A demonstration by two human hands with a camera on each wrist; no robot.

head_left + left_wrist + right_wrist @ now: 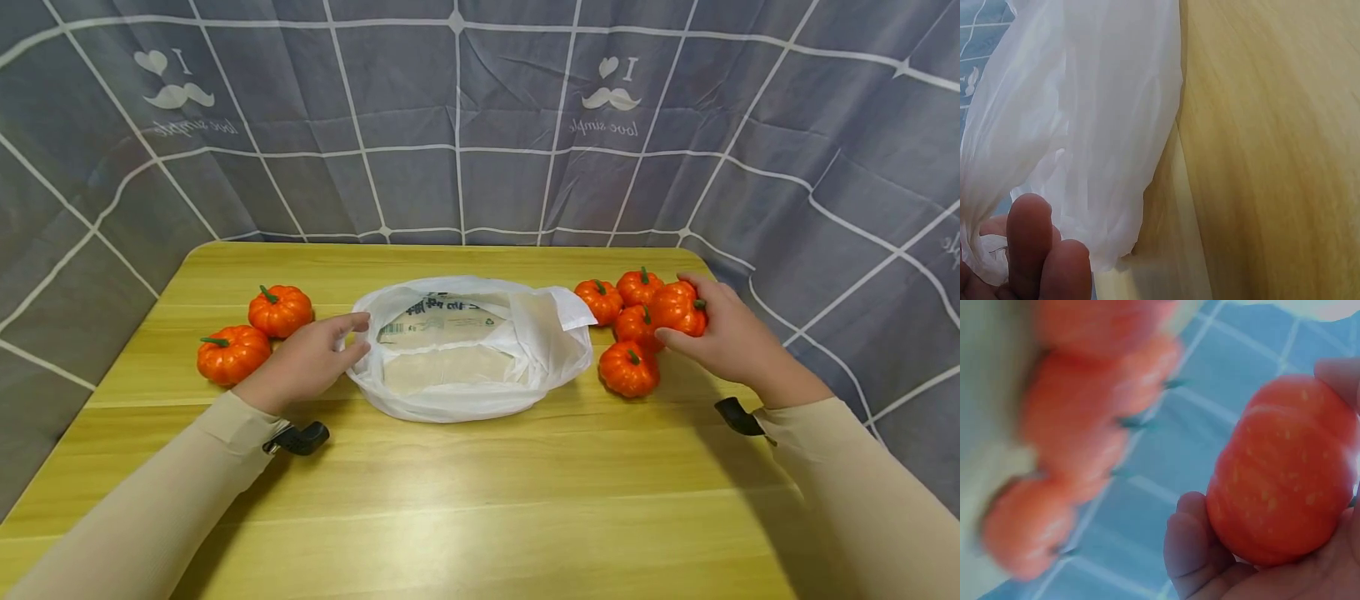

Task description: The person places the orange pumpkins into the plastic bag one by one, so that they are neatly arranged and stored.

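A white plastic bag [450,408] lies with its mouth open in the middle of the table, printed tan inner surfaces showing. My left hand [318,358] holds the left rim of the bag; in the left wrist view a fold of the plastic runs in behind the curled fingers [1030,228]. My right hand [731,333] grips a small orange pumpkin [677,308] with a green stem, raised off the table in the right wrist view [1285,475]. Several like pumpkins [630,369] are clustered just left of that hand.
Two more orange pumpkins [280,311] sit on the left side, beside my left wrist. The wooden table [480,508] ends at a grey checked curtain [510,125] that hangs behind and along both sides.
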